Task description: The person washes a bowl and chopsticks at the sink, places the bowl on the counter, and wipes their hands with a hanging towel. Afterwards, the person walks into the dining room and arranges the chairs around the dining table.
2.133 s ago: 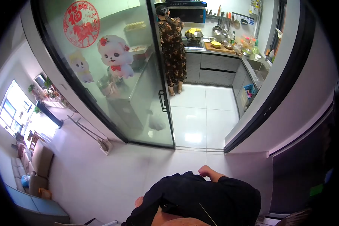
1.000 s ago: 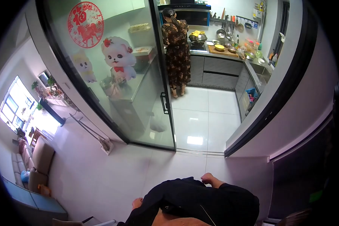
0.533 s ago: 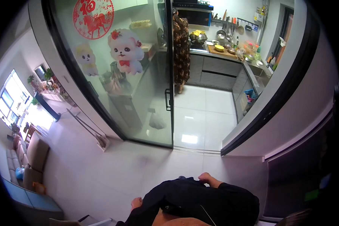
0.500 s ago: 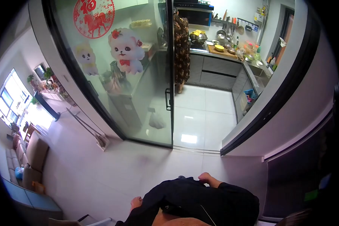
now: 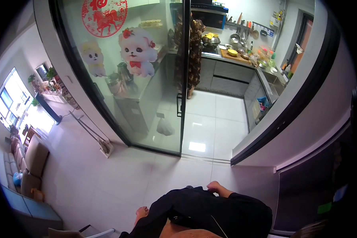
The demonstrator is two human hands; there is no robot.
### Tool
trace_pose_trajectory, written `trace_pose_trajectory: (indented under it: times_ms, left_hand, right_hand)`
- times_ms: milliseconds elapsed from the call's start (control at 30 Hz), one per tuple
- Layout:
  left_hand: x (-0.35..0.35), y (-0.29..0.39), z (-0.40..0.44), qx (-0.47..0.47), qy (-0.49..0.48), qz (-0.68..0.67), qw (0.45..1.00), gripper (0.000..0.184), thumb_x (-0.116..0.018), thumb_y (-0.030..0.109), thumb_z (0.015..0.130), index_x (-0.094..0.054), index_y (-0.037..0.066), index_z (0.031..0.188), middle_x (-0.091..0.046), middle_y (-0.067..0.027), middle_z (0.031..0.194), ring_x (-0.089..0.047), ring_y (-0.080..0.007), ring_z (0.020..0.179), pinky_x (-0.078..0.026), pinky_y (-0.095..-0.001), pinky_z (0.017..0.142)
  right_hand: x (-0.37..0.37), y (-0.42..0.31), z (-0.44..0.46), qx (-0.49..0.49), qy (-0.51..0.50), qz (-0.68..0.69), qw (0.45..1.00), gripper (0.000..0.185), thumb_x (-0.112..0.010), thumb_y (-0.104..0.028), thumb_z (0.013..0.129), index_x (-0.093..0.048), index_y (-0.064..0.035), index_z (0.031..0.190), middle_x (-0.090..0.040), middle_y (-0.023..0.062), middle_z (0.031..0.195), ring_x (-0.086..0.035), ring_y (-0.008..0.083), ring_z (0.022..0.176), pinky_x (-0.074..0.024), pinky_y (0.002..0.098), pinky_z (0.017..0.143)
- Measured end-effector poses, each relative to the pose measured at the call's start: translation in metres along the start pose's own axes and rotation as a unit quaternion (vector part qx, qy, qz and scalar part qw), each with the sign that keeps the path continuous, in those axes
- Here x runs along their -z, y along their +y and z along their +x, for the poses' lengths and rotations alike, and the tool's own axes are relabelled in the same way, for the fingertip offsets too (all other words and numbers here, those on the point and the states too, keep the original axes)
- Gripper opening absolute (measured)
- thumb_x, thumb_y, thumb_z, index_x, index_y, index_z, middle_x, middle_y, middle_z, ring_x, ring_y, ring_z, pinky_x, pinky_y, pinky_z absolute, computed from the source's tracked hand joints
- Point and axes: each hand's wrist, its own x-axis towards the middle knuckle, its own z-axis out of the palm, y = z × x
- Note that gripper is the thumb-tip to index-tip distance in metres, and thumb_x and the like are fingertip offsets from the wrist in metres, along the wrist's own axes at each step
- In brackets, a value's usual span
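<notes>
My left hand [image 5: 142,212] hangs low beside my body, its fingers curled in, with no thing visible in it. In front of me, at the edge of my black top [image 5: 202,206], is my right hand [image 5: 214,187]. Its fingers are folded closed and nothing shows in them. Both hands are small in view and apart from the furniture. Ahead stands a sliding glass door [image 5: 148,115] with a black frame and a black handle [image 5: 179,105], well beyond the reach of either hand.
Through the doorway, a person [image 5: 194,55] in patterned clothing stands at the kitchen counter. A yellow bowl [image 5: 232,52] rests on a wooden board, left of the sink [image 5: 274,84]. Long-handled tools [image 5: 104,146] lean at the wall. A sofa [image 5: 35,166] is at the far left.
My view has turned slightly, so the upper door and kitchen sit a little further right. Both hands keep nearly the same pose. The person in the kitchen now shows partly through the glass.
</notes>
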Motion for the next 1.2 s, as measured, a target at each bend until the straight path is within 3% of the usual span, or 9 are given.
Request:
trace_pose_trajectory:
  times_ms: [67,167,300,400,467,567,667,967,1200]
  left_hand:
    - [0.004,0.005,-0.002,0.039,0.005,-0.043,0.998,0.02,-0.053,0.03,0.082,-0.063,0.016,0.09,-0.063,0.0022,0.097,-0.058,-0.0189,0.094,-0.048,-0.0303,0.079]
    - [-0.064,-0.037,0.054,-0.088,0.11,-0.119,0.983,0.022,-0.052,0.03,0.084,-0.063,0.014,0.093,-0.064,-0.0002,0.094,-0.06,-0.0207,0.091,-0.049,-0.0319,0.077]
    - [-0.009,-0.001,-0.004,-0.073,0.09,0.002,0.993,0.023,-0.055,0.03,0.083,-0.063,0.011,0.093,-0.065,-0.0027,0.09,-0.061,-0.0226,0.09,-0.049,-0.0339,0.076]
    - [-0.012,0.002,0.001,-0.04,0.077,-0.029,0.996,0.022,-0.053,0.031,0.083,-0.063,0.012,0.092,-0.065,-0.0029,0.09,-0.06,-0.0233,0.09,-0.049,-0.0343,0.075]
    - [-0.011,0.004,0.004,0.006,0.035,-0.048,0.998,0.023,-0.051,0.034,0.084,-0.063,0.015,0.09,-0.064,-0.0035,0.089,-0.06,-0.0252,0.09,-0.049,-0.036,0.076]
    - [-0.061,-0.03,0.059,-0.065,0.086,0.008,0.994,0.026,-0.05,0.035,0.084,-0.063,0.016,0.097,-0.064,-0.0037,0.094,-0.06,-0.0258,0.092,-0.048,-0.0371,0.078]
    - [-0.069,-0.04,0.064,-0.215,0.176,-0.002,0.961,0.027,-0.051,0.033,0.084,-0.063,0.018,0.102,-0.064,-0.0043,0.098,-0.06,-0.0262,0.094,-0.048,-0.0377,0.08]
    - [-0.063,-0.052,0.064,-0.139,0.11,-0.112,0.978,0.027,-0.054,0.027,0.082,-0.063,0.014,0.104,-0.064,-0.0054,0.101,-0.06,-0.0268,0.094,-0.048,-0.0381,0.08]
    - [-0.053,-0.047,0.054,-0.113,0.168,-0.045,0.978,0.022,-0.054,0.024,0.082,-0.063,0.013,0.099,-0.065,-0.0058,0.095,-0.06,-0.0262,0.091,-0.049,-0.035,0.076]
  right_hand:
    - [-0.009,0.007,0.007,-0.007,-0.016,0.015,1.0,0.028,-0.058,-0.035,0.068,-0.063,-0.0082,0.078,-0.063,0.0174,0.08,-0.061,0.0371,0.077,-0.0488,0.0459,0.062]
    - [0.003,0.006,0.003,0.013,-0.001,0.008,1.0,0.026,-0.061,-0.032,0.068,-0.063,-0.0082,0.077,-0.062,0.0165,0.078,-0.06,0.0361,0.072,-0.0486,0.044,0.06]
    - [-0.019,0.022,0.013,0.032,0.022,0.031,0.999,0.022,-0.064,-0.029,0.068,-0.061,-0.0085,0.074,-0.061,0.0152,0.073,-0.06,0.0344,0.067,-0.0474,0.0424,0.057]
    - [-0.066,0.046,0.035,-0.016,0.03,0.457,0.889,0.02,-0.066,-0.029,0.068,-0.058,-0.0101,0.07,-0.058,0.0158,0.066,-0.058,0.0349,0.063,-0.0456,0.0445,0.055]
    - [-0.011,0.021,0.007,-0.006,-0.015,0.186,0.982,0.02,-0.065,-0.028,0.069,-0.058,-0.0099,0.071,-0.06,0.0157,0.069,-0.058,0.0353,0.064,-0.0455,0.0455,0.055]
    - [0.002,0.011,0.005,0.02,0.003,-0.006,1.0,0.023,-0.064,-0.032,0.067,-0.058,-0.0102,0.073,-0.058,0.013,0.068,-0.059,0.033,0.065,-0.045,0.0444,0.054]
    - [-0.008,0.018,0.009,0.053,0.015,0.021,0.998,0.025,-0.062,-0.033,0.067,-0.058,-0.0092,0.074,-0.058,0.0138,0.068,-0.059,0.0351,0.067,-0.0451,0.0462,0.055]
    - [0.003,-0.004,0.001,0.002,0.017,0.027,0.999,0.026,-0.059,-0.033,0.068,-0.063,-0.0083,0.073,-0.062,0.0178,0.073,-0.06,0.037,0.07,-0.048,0.0463,0.06]
    - [0.009,-0.005,0.001,0.012,-0.036,0.016,0.999,0.023,-0.067,-0.029,0.07,-0.063,-0.0092,0.083,-0.063,0.016,0.077,-0.061,0.0351,0.074,-0.0494,0.0443,0.063]
